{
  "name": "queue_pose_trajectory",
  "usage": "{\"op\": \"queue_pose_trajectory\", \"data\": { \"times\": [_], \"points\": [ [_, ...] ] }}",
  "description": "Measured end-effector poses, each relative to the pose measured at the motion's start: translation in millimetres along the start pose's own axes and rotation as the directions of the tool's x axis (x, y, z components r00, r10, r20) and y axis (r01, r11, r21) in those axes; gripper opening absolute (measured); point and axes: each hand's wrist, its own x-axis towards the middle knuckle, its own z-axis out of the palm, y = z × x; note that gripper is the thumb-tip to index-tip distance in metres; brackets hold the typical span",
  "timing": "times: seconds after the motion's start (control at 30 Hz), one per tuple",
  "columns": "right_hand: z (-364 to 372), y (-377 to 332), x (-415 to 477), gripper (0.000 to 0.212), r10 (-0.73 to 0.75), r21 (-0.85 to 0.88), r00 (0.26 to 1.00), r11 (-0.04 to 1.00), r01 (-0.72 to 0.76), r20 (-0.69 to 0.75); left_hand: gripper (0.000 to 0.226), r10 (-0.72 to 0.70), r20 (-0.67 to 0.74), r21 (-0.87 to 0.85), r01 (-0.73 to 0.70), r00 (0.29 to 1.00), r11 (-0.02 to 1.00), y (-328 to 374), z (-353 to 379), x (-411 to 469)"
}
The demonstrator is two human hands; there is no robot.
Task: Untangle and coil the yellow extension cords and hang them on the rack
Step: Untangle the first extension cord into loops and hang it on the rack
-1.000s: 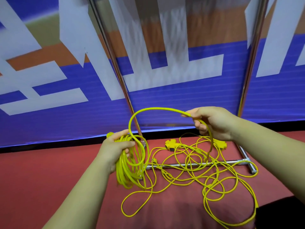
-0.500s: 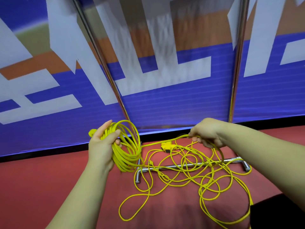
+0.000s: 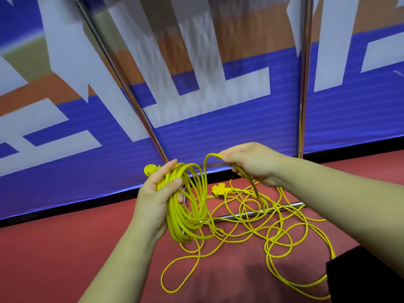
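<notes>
My left hand [image 3: 156,197] held the yellow coil [image 3: 185,206] upright, fingers [image 3: 175,182] wrapped round its strands, plug [image 3: 149,169] at the top. Just right of it, my right hand [image 3: 251,164] pinched a fresh loop [image 3: 209,158] arching toward the coil. The remaining cord tangle [image 3: 262,217] lay on the red floor [image 3: 54,248] across the rack's base bar [image 3: 258,213].

Both forearms bare to the frame edge; no sleeves, watch or bands seen; left hand [image 3: 156,200] and right hand [image 3: 254,164] ungloved, no rings visible; short, unpainted nails on fingers [image 3: 175,181]; black garment [image 3: 367,278] at lower right corner.
</notes>
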Motion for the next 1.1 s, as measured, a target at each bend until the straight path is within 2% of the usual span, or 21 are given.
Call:
{"op": "queue_pose_trajectory", "data": {
  "times": [0.1,0.3,0.53,0.7,0.83,0.9,1.0,1.1],
  "points": [
    [3,1,0,0.019,-0.07,-0.089,0.997,0.993,0.073,0.037,0.074,-0.05,0.061,0.007,0.049,0.997,0.999,-4,9,-3],
    [7,-2,-4,0.019,-0.222,-0.374,0.96,0.887,0.272,0.17,0.074,-0.106,0.085,-0.087,0.114,0.991,0.99,-14,24,-3],
    [17,-6,-13,0.01,-0.341,-0.346,0.935,0.87,0.352,0.094,0.048,-0.158,0.039,-0.212,0.163,0.987,0.964,-16,39,-4],
    [27,-10,-27,0.015,-0.36,-0.426,0.908,0.802,0.419,0.215,0.024,-0.144,-0.078,-0.172,0.129,0.986,0.977,-22,46,-1],
    [35,-7,-32,0.017,-0.39,-0.469,0.894,0.761,0.448,0.221,0.009,-0.129,-0.153,-0.193,0.098,0.98,0.976,-19,45,0],
    [41,-2,-33,0.026,-0.384,-0.466,0.888,0.756,0.46,0.253,0.01,-0.126,-0.188,-0.213,0.085,0.974,0.973,-15,43,1],
    [50,8,-33,0.039,-0.359,-0.327,0.89,0.836,0.441,0.283,0.018,-0.085,-0.254,-0.234,0.024,0.963,0.972,-7,36,6],
    [55,18,-31,0.038,-0.374,-0.279,0.885,0.85,0.447,0.279,0.023,-0.038,-0.296,-0.213,-0.027,0.954,0.977,2,27,9]
  ]
}}
